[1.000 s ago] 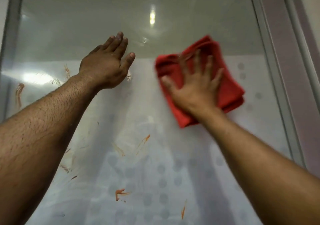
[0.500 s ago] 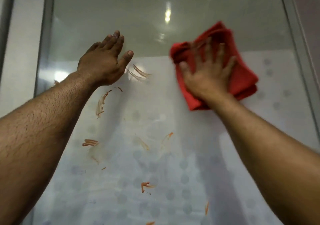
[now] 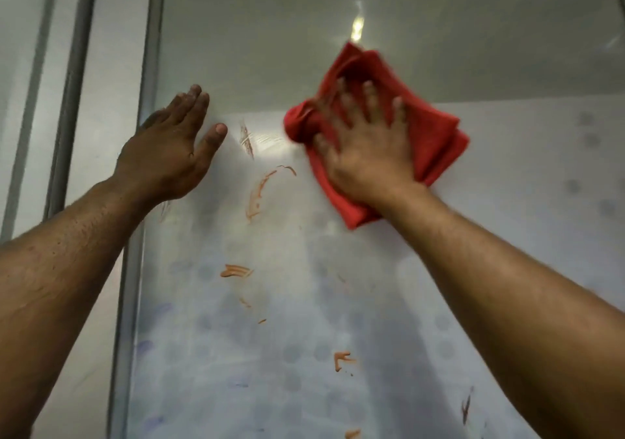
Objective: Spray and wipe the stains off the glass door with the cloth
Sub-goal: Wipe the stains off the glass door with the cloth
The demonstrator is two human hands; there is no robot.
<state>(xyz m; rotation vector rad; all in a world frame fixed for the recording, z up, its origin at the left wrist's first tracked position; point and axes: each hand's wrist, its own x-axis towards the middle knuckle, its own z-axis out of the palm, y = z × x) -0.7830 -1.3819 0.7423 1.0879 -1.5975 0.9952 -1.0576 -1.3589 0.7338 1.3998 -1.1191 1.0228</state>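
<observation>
No text, label, brand or number can be read anywhere — not on any surface in view

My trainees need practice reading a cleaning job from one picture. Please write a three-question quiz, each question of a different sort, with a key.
1. True or false: the left hand holds a spray bottle.
2. Which hand presses the crumpled red cloth flat against the frosted glass door?
A. left hand
B. right hand
C. both hands
3. Fill in: the long curved orange smear lies to the ____ of the red cloth.

Key
1. False: the left hand is open, flat and empty.
2. B
3. Left, and slightly lower; it is not yet wiped.
</observation>
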